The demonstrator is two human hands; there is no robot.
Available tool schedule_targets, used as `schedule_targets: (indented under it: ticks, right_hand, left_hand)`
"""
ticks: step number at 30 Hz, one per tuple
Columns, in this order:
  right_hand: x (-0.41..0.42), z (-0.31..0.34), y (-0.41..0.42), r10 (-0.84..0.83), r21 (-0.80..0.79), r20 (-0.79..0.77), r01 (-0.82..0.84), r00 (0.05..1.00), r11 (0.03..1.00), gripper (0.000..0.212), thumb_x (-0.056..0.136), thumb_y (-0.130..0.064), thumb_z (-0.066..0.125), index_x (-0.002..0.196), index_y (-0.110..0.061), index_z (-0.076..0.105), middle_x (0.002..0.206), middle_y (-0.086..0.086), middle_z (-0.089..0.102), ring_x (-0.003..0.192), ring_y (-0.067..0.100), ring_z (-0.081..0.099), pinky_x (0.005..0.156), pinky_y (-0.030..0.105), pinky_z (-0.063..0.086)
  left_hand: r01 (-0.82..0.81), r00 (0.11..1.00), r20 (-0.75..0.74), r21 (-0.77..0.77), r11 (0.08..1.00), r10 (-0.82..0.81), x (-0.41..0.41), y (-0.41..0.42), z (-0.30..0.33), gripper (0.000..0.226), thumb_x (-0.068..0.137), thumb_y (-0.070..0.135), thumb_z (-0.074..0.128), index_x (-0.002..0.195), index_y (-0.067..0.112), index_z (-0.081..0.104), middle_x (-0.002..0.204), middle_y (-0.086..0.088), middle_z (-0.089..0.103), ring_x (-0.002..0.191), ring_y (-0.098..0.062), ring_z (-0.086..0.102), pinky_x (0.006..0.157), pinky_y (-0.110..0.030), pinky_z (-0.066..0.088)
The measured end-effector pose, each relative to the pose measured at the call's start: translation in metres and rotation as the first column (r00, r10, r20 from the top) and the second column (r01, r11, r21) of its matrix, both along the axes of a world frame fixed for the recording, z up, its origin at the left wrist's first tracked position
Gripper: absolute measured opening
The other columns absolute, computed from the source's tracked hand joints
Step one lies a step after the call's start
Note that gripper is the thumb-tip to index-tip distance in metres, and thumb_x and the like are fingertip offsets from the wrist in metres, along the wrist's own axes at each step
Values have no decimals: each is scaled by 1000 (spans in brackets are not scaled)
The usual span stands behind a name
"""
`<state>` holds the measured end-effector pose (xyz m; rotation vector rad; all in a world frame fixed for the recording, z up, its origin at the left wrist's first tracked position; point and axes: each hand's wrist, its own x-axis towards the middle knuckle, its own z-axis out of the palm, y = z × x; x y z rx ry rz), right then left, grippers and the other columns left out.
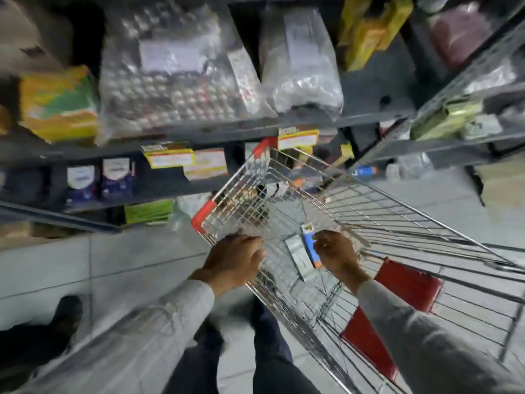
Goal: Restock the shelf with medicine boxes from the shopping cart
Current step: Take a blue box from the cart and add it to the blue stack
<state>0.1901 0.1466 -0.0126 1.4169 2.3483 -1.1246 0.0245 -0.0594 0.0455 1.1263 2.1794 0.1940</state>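
Observation:
A wire shopping cart (369,206) with red corner guards stands in front of me, its nose against a grey metal shelf (255,126). My left hand (235,258) rests on the cart's near left rim, fingers curled over the wire. Inside the basket my right hand (336,251) is closed on a blue and orange medicine box (308,243). A white and grey medicine box (297,253) lies just left of it. More small boxes (255,194) lie at the far end of the basket. The picture is blurred.
The shelf holds clear bags of blister packs (176,81), yellow and green boxes (59,103), and dark blue boxes (99,177) lower down. A second shelf unit (466,109) stands to the right. The floor is grey tile, and my legs are below.

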Motion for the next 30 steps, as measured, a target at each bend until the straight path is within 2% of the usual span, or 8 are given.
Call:
schedule_targets:
  ticks: [1,3,6,8,13,18,26,30]
  right_hand:
    - [9,-18,2,-14,-5,74,14,997,1000,24,86,-3,64,105,-3,79,111,25,77,100,41,72,86,32,57]
    - [24,-49,7,-61,-1,159,62,985,998,35,86,-4,59,115,-10,77,114,21,77,90,34,72,67,14,49]
    - [37,-86,8,-71,40,188,65,980,997,33,87,-9,61,117,-13,73,114,15,77,95,31,72,62,22,44]
    - [40,-106,9,-80,65,176,70,981,995,24,90,-13,62,113,-12,71,111,12,77,81,26,69,55,19,41]
    - [39,-138,12,-28,89,183,12,983,996,24,97,-16,58,119,-7,63,107,16,75,78,24,72,61,31,61]
    - [41,-159,6,10,129,202,-37,979,991,30,91,-6,60,120,-5,57,106,17,73,84,31,72,68,38,64]
    - [45,-148,6,11,178,227,-53,974,983,38,86,-21,69,121,-8,62,104,12,75,81,26,73,64,31,61]
    - [48,-103,5,10,271,135,-47,991,961,30,76,-24,69,104,-13,66,85,0,68,67,20,64,53,21,44]
  left_hand:
    - [18,999,-32,-27,999,-19,3,4,-11,58,99,55,30,141,26,56,147,0,62,140,-25,51,112,-39,42]
    - [11,996,-82,-47,999,-15,7,10,-24,70,93,61,20,143,26,54,147,0,62,141,-24,50,112,-42,43]
    - [-33,988,-151,0,999,33,9,12,-32,63,93,61,32,142,29,55,140,3,65,127,-22,61,99,-42,53]
    - [-43,984,-173,12,999,45,8,13,-33,60,92,60,38,142,31,55,138,5,67,121,-19,65,93,-39,55]
    - [-42,979,-200,-3,999,40,7,16,-32,57,92,54,48,144,34,55,140,9,67,131,-16,61,95,-34,52]
    - [-55,969,-240,0,998,53,7,15,-36,53,90,53,55,139,32,61,130,8,73,111,-15,71,80,-29,53]
    - [-82,964,-250,49,995,92,10,14,-35,53,89,52,55,137,30,62,130,7,73,116,-17,69,86,-33,55]
    - [-84,968,-228,85,993,101,13,13,-33,55,93,51,52,142,28,58,137,6,69,123,-18,66,93,-34,55]
